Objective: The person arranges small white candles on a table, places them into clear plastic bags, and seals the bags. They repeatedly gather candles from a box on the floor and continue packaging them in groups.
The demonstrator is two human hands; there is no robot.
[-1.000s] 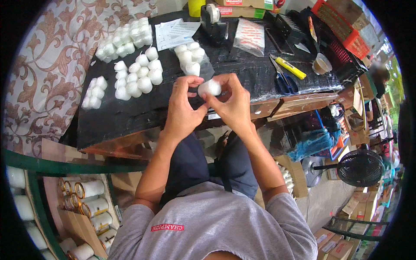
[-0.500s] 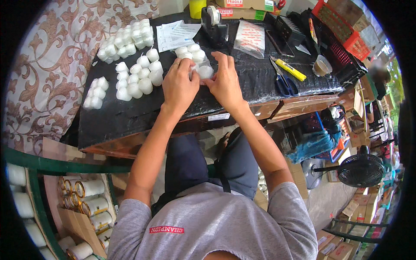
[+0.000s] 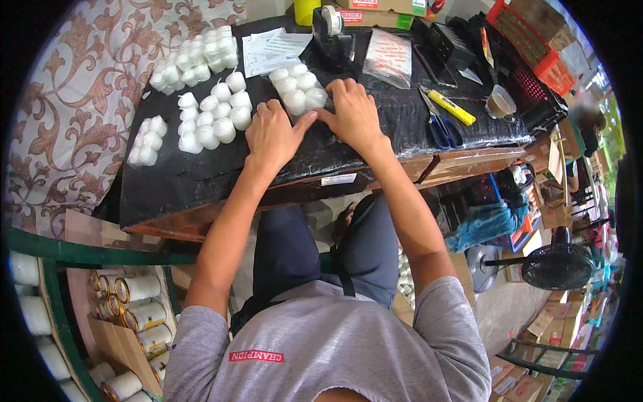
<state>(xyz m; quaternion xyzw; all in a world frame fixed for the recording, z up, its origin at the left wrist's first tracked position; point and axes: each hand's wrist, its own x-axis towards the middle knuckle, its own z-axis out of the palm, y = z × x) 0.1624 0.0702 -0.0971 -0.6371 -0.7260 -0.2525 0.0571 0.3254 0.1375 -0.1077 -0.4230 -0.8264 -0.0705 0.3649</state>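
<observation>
A small block of white candles [image 3: 297,86], wrapped in clear film at its near corner, stands on the black-covered table between my hands. My left hand [image 3: 273,134] rests just in front of it on the near left, thumb stretched out to the right. At the block's right side is my right hand [image 3: 353,117], its thumb tip meeting the left thumb near the candle at the front. Both hands are open and seem to hold nothing; some fingertips are hidden. Left of them stand loose white candles [image 3: 224,114] in rows, some with wicks showing.
Wrapped candle packs [image 3: 218,50] and a smaller pack [image 3: 147,142] lie left. Behind are papers [image 3: 274,52], a tape dispenser [image 3: 331,43] and a plastic bag [image 3: 388,57]. Scissors [image 3: 442,127], a yellow cutter [image 3: 452,107] and a cup [image 3: 499,102] lie right.
My hands have let go of the clear-wrapped candle at the near corner and drawn slightly toward me and apart. That candle now sits against the rest of the block.
</observation>
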